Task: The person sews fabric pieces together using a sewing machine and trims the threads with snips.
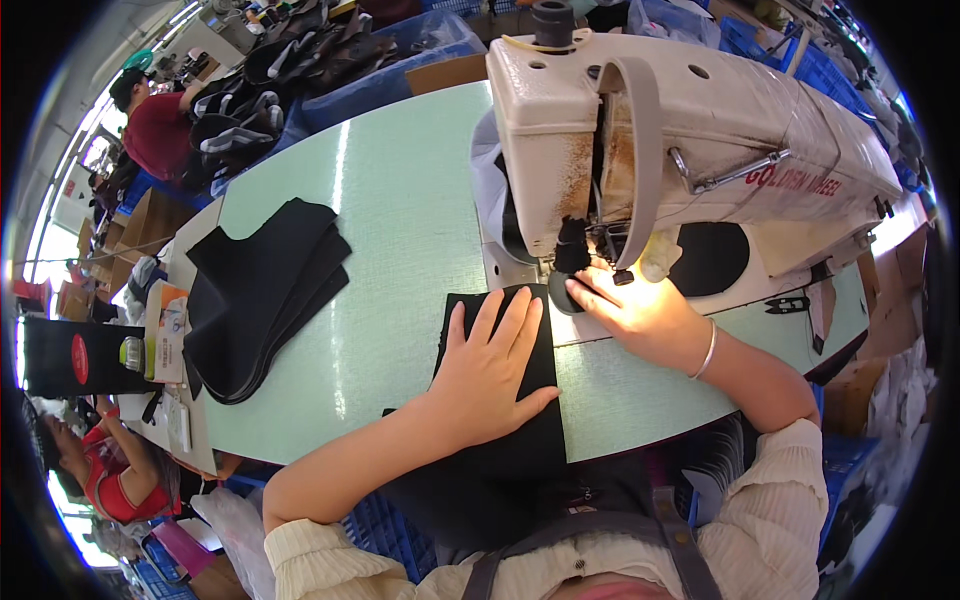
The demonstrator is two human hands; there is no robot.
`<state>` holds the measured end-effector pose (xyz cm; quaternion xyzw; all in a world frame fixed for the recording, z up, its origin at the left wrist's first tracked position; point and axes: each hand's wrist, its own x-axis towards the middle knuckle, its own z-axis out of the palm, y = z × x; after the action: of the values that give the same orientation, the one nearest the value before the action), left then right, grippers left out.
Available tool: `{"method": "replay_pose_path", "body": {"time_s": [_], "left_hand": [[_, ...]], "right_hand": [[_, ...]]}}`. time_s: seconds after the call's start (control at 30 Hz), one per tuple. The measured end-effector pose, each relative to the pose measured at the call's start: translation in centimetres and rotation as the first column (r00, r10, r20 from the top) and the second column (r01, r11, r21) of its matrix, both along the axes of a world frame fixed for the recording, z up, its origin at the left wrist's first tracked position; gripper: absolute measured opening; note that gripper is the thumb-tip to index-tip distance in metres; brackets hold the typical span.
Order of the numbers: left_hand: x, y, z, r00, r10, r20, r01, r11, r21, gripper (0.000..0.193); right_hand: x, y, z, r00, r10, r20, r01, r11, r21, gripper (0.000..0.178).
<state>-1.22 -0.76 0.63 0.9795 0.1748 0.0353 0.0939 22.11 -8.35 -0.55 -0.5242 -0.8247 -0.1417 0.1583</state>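
Observation:
My left hand (490, 365) lies flat, fingers spread, on a black fabric piece (535, 430) that hangs over the table's front edge towards my lap. Beside the needle area of a white sewing machine (690, 130), my right hand (645, 315) has its fingers stretched out at a small dark rounded part (565, 292) next to the fabric's far right corner. That hand's thumb is hard to make out in the bright lamp light. The needle itself is hidden behind a black wrapped part (572, 245) and the machine's metal fittings.
A fanned stack of black cut pieces (265, 300) lies left on the pale green table (400, 200). Dark thread snips (788, 305) rest at the right. A blue bin (400, 65) of dark pieces stands behind. Two other people (155, 135) are at the left.

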Motion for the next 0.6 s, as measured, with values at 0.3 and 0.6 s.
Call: {"method": "replay_pose_path", "body": {"time_s": [0.3,0.6], "left_hand": [[0.8,-0.5,-1.2,0.993,0.094,0.074,-0.092,0.995,-0.034,0.085],[1.4,0.0,-1.5,0.996,0.037,0.078,-0.037,0.999,0.002,0.085]], "right_hand": [[-0.4,-0.4,0.0,0.993,-0.038,0.110,0.031,0.998,0.057,0.032],[-0.8,-0.1,0.2,0.995,0.002,0.101,-0.006,0.999,0.035,0.034]]}}
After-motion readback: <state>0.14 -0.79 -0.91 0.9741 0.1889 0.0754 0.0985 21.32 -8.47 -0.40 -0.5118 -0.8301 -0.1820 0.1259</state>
